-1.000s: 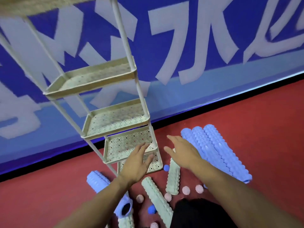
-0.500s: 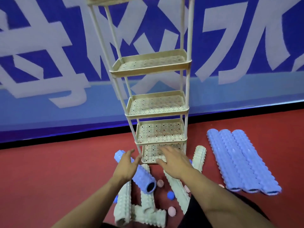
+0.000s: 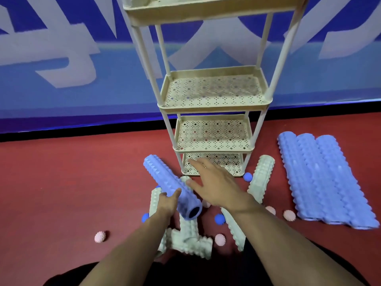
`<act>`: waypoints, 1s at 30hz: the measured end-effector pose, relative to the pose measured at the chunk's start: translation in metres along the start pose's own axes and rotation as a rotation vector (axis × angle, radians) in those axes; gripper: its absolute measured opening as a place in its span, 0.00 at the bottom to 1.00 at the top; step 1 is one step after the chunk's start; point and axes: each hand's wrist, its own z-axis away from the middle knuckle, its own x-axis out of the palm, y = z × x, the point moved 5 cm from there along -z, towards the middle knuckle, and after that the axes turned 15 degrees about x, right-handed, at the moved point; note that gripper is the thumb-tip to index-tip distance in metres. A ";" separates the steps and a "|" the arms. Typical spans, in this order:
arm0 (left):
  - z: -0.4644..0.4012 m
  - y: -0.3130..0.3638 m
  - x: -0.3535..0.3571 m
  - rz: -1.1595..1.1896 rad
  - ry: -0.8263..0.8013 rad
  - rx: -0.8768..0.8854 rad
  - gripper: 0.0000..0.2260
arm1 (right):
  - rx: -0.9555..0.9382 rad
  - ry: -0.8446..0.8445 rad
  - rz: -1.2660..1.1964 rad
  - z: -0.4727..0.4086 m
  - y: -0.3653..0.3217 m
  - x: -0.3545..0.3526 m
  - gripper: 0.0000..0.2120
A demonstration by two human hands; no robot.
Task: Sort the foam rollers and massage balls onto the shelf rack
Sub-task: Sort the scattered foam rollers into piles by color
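Observation:
A cream shelf rack (image 3: 214, 107) with several perforated tiers stands on the red floor against the blue wall; the tiers in view hold nothing. My left hand (image 3: 167, 204) grips a short blue foam roller (image 3: 165, 182) near its open end, over pale green rollers (image 3: 189, 240). My right hand (image 3: 216, 183) hovers with fingers spread in front of the bottom tier, holding nothing. Three long blue rollers (image 3: 321, 178) lie side by side to the right. Another pale green roller (image 3: 260, 178) lies right of the rack. Pink spiky balls (image 3: 100, 236) and blue balls (image 3: 219, 219) are scattered on the floor.
The blue wall with white lettering (image 3: 72, 69) and a black baseboard run behind the rack. Bare red floor (image 3: 61, 182) spreads out to the left. My dark-clothed legs fill the bottom edge.
The view has moved closer to the rack. My left hand has closed around the short blue roller. My right hand has stayed spread in front of the bottom tier.

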 end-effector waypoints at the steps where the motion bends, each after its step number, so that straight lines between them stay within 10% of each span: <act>1: -0.011 -0.009 0.004 0.011 0.002 -0.027 0.28 | -0.003 0.005 -0.009 -0.005 0.000 -0.001 0.29; 5: -0.037 -0.027 0.036 0.082 -0.117 -0.081 0.09 | 0.022 0.025 -0.107 -0.023 0.003 -0.009 0.29; 7: -0.058 -0.042 0.058 0.114 -0.315 -0.187 0.26 | 0.028 0.028 -0.124 -0.029 0.005 -0.007 0.29; 14: -0.042 -0.031 0.065 0.127 -0.087 -0.291 0.14 | 0.086 -0.028 -0.136 -0.043 0.017 0.001 0.30; 25: -0.091 -0.080 0.067 0.360 0.037 -0.344 0.37 | 0.077 -0.042 -0.134 -0.041 0.015 -0.001 0.29; 30: -0.055 -0.028 0.056 0.412 0.069 -0.291 0.29 | 0.068 -0.037 -0.130 -0.036 0.013 -0.010 0.30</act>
